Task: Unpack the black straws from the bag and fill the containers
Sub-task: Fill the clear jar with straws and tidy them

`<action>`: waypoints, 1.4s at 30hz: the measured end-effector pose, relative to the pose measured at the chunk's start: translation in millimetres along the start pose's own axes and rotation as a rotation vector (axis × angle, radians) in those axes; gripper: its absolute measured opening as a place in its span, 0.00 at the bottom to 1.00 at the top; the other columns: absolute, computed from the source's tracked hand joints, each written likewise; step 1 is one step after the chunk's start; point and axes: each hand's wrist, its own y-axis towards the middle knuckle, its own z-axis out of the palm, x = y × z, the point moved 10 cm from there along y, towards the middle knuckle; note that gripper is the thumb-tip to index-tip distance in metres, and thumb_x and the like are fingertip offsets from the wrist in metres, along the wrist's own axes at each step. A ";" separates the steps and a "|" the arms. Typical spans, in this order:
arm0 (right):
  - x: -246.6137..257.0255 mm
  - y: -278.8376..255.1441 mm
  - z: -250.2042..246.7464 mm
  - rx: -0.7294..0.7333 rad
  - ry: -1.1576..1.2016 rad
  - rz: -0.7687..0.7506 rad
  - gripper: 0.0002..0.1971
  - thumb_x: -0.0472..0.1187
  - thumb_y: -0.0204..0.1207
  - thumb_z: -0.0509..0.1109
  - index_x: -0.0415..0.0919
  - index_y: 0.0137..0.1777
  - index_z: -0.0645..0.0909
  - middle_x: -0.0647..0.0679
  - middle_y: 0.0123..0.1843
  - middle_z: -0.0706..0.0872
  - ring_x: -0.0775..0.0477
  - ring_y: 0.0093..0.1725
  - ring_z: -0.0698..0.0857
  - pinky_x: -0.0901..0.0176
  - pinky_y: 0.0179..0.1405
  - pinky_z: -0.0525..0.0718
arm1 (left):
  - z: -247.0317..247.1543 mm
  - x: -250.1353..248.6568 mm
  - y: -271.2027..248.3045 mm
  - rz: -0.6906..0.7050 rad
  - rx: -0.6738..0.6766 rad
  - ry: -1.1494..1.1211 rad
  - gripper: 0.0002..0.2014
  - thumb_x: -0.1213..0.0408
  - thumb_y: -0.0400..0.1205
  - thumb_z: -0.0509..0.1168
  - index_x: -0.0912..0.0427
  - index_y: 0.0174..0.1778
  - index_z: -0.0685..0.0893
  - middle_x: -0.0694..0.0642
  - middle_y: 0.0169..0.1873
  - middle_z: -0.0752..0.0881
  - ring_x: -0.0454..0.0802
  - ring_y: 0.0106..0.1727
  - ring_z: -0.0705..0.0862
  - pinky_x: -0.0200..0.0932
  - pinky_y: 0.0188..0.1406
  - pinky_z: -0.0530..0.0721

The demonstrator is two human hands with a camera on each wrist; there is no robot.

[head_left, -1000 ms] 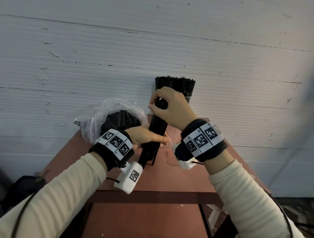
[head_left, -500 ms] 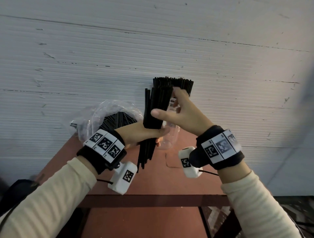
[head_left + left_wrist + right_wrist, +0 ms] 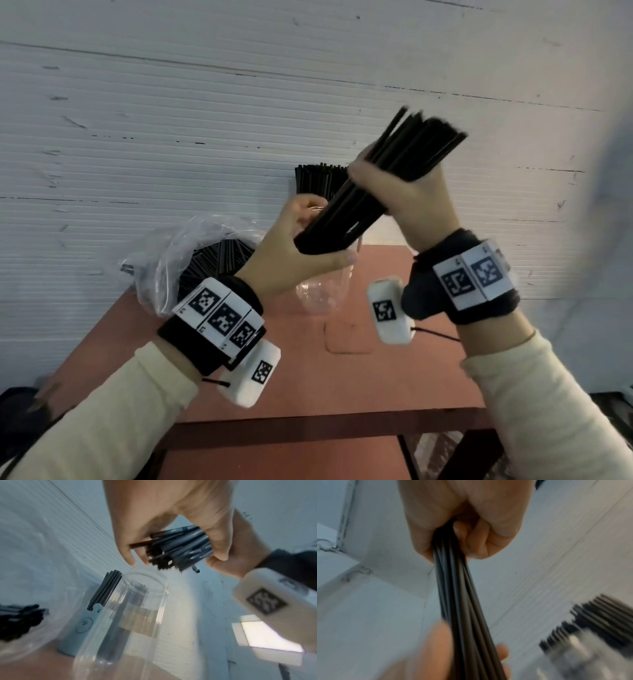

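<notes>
A bundle of black straws (image 3: pixel 404 154) slants up to the right in the air. My right hand (image 3: pixel 404 192) grips its middle in a fist (image 3: pixel 471 527). My left hand (image 3: pixel 305 246) curls round the bundle's lower end (image 3: pixel 180 547), thumb on one side and fingers on the other. That end hangs just above the open mouth of an empty clear container (image 3: pixel 322 294) (image 3: pixel 137 608). Behind it stands a pale container (image 3: pixel 82 626) packed with upright black straws (image 3: pixel 318 178). The clear plastic bag (image 3: pixel 178 260) with more straws lies at the left.
Everything stands on a small reddish-brown table (image 3: pixel 342 377) against a white ribbed wall (image 3: pixel 171 120). The table's front edge is close to my wrists. A dark object (image 3: pixel 20 411) sits low at the left, off the table.
The bundle has risen and tipped from upright to slanting right. My right hand now grips it mid-length and higher. My left hand has slid to its lower end, above the clear container.
</notes>
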 end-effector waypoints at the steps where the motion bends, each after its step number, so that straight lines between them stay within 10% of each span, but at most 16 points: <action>1: 4.8 8.2 -14.5 -0.087 0.007 -0.012 0.03 0.32 0.72 0.74 0.36 0.41 0.82 0.52 0.34 0.84 0.58 0.33 0.84 0.70 0.30 0.79 | -4.6 2.4 5.4 0.028 -0.059 0.028 0.42 0.48 0.61 0.83 0.36 0.67 0.67 0.43 0.64 0.77 0.33 0.65 0.77 0.34 0.61 0.77; 8: -5.0 45.9 -52.6 -0.356 -0.117 0.045 0.06 0.33 0.69 0.72 0.40 0.35 0.78 0.52 0.31 0.81 0.59 0.31 0.82 0.65 0.30 0.82 | 10.6 60.7 32.3 -0.309 -0.007 0.131 0.64 0.51 0.64 0.83 0.46 0.85 0.42 0.54 0.83 0.58 0.52 0.82 0.61 0.56 0.80 0.65; 15: -56.5 61.1 -8.3 -0.191 -0.371 0.245 0.09 0.40 0.64 0.74 0.40 0.33 0.75 0.51 0.29 0.78 0.53 0.28 0.78 0.61 0.26 0.79 | 11.4 79.0 34.3 -0.347 -0.015 0.034 0.55 0.41 0.48 0.83 0.43 0.74 0.70 0.45 0.65 0.83 0.47 0.68 0.81 0.56 0.69 0.79; 22: -53.6 58.4 -0.8 -0.196 -0.368 0.227 0.10 0.40 0.62 0.72 0.38 0.32 0.74 0.48 0.29 0.76 0.52 0.28 0.76 0.58 0.28 0.77 | 10.9 73.1 30.5 -0.343 -0.013 0.078 0.56 0.38 0.50 0.81 0.45 0.76 0.69 0.46 0.68 0.81 0.48 0.70 0.78 0.55 0.72 0.76; 27: -24.2 58.5 15.5 -0.117 -0.304 0.094 0.16 0.39 0.61 0.72 0.22 0.35 0.76 0.42 0.31 0.76 0.47 0.30 0.77 0.55 0.30 0.78 | 11.8 76.5 33.0 -0.333 -0.002 0.063 0.37 0.54 0.60 0.84 0.39 0.62 0.73 0.42 0.58 0.84 0.47 0.65 0.81 0.55 0.72 0.76; 30: -21.6 56.7 24.7 -0.061 -0.307 0.087 0.13 0.39 0.61 0.72 0.32 0.29 0.71 0.46 0.28 0.73 0.51 0.27 0.74 0.59 0.26 0.75 | 13.3 74.6 33.8 -0.318 0.011 0.043 0.31 0.60 0.63 0.83 0.39 0.56 0.75 0.44 0.56 0.87 0.47 0.62 0.84 0.55 0.72 0.77; 38: -83.0 57.8 15.0 0.082 -0.484 0.388 0.13 0.47 0.67 0.78 0.44 0.35 0.76 0.52 0.32 0.81 0.55 0.30 0.82 0.63 0.28 0.80 | 13.2 73.3 33.5 -0.287 -0.001 0.018 0.37 0.58 0.64 0.83 0.43 0.67 0.74 0.37 0.50 0.84 0.30 0.53 0.80 0.41 0.60 0.78; 42: -127.6 38.6 34.0 0.409 -0.587 0.595 0.22 0.56 0.65 0.80 0.37 0.45 0.84 0.47 0.29 0.82 0.51 0.25 0.79 0.61 0.25 0.77 | 13.8 74.2 32.8 -0.278 -0.010 0.029 0.43 0.52 0.60 0.84 0.47 0.70 0.72 0.42 0.57 0.85 0.41 0.59 0.84 0.48 0.67 0.80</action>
